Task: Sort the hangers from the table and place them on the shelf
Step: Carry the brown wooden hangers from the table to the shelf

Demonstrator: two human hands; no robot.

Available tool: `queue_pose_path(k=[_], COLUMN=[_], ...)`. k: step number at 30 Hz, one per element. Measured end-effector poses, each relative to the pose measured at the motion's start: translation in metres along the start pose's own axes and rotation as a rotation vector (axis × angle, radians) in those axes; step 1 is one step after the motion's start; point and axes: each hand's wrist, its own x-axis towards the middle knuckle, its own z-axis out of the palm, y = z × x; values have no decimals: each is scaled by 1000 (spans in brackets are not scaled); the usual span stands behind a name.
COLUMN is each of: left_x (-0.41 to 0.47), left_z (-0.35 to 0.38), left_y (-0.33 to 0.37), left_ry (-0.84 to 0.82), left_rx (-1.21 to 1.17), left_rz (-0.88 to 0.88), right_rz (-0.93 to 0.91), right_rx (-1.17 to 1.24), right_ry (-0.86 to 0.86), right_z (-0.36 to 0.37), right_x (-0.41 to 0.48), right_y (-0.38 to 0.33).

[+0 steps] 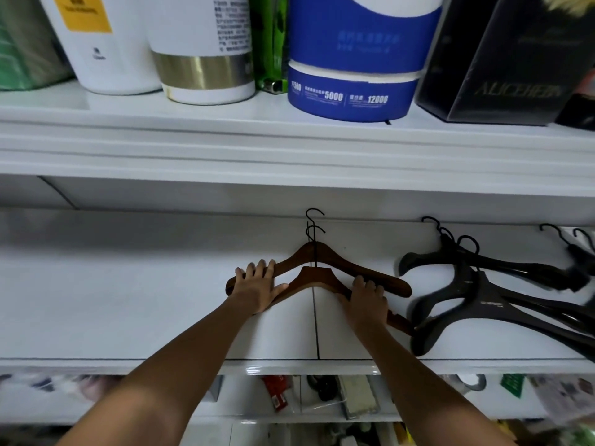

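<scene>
Two brown wooden hangers (pixel 322 268) with black wire hooks lie overlapped on the white shelf (pixel 128 300), hooks pointing to the back. My left hand (pixel 257 284) rests flat on their left arms, fingers spread over the wood. The right arm of the nearer hanger is under my right hand (pixel 367 299), whose fingers curl over it. A pile of black plastic hangers (pixel 483 297) lies to the right on the same shelf, close to the wooden ones.
The shelf above holds white containers (pixel 106 43), a blue tub (pixel 354 75) and a black box (pixel 502 59). Below the shelf edge are clear bins (pixel 322 394) with small items. More black hooks (pixel 566 236) show at the far right.
</scene>
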Motion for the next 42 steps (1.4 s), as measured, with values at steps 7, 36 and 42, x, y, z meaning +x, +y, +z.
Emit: queue_pose_path(k=[7,36,42], left_x=[-2,-15,-33], left_z=[-2,-123,-153], left_y=[7,37,62], left_ry=[-1,105,130], left_rx=[-8,-91,-101], left_rz=[-34,348,439], right_rz=[-22,-403,-339], right_rx=[-134,-8,-93], right_ry=[96,149,204], right_z=[-4,-121,-151], right_x=[7,-14,-38], right_y=[7,-9,7])
